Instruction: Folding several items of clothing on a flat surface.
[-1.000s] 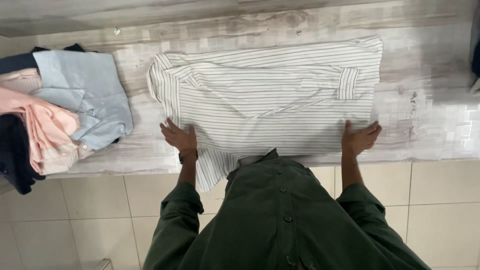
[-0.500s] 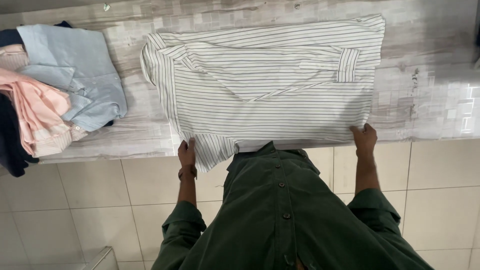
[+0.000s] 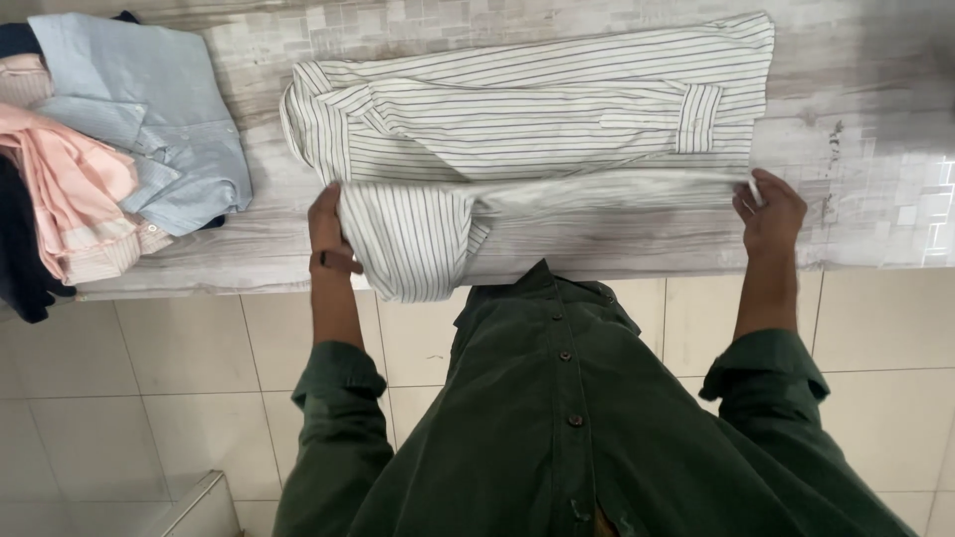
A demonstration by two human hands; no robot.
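Striped shirt point(image 3: 557, 109) on bench point(image 3: 875, 199): near edge now lifted off it, pinched in my left hand point(image 3: 326, 234) and right hand point(image 3: 771, 214), folding halfway over toward the far side.

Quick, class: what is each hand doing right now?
Left hand: closed on the near edge of the striped shirt.
Right hand: closed on the same shirt's near edge.

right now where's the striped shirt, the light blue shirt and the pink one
striped shirt point(image 3: 557, 109), head view, on its flat upper panel
light blue shirt point(image 3: 164, 129), head view, middle of the folded front
pink garment point(image 3: 65, 189), head view, on its bunched fold
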